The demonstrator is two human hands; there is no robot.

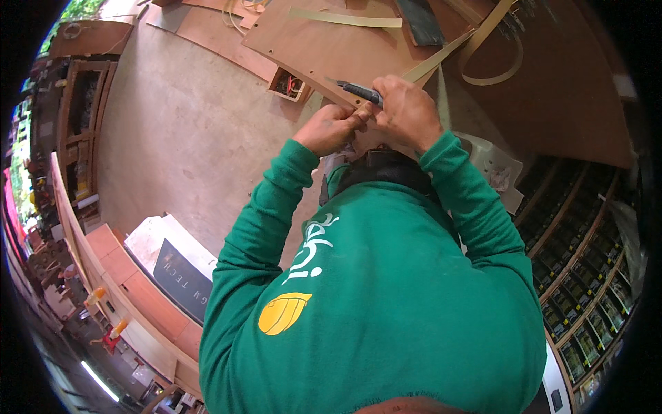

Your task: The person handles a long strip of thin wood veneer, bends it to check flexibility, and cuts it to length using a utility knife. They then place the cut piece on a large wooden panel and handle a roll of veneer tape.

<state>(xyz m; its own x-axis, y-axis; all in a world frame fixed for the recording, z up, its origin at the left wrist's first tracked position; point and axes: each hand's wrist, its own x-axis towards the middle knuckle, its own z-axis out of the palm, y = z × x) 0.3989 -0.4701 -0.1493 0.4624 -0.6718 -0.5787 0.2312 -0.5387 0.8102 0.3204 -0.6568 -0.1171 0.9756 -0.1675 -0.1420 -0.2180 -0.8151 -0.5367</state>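
Note:
My right hand (403,110) is closed round a black-and-grey utility knife (360,91), its blade end pointing up-left over the corner of a brown wooden board (310,38). My left hand (331,127) is closed at that board's near edge, thumb and fingers pinched just below the knife; exactly what they pinch is partly hidden. A long cream edging strip (438,55) runs diagonally from beside my right hand toward the upper right. Another cream strip (345,20) lies flat on the board.
A small wooden box of hardware (288,85) is beside the board. A dark panel (552,103) is at right, above racks of small compartments (576,276). Concrete floor (165,124) spans the left, with a white board (155,231), wooden panels (103,248) and a wooden cabinet (83,124).

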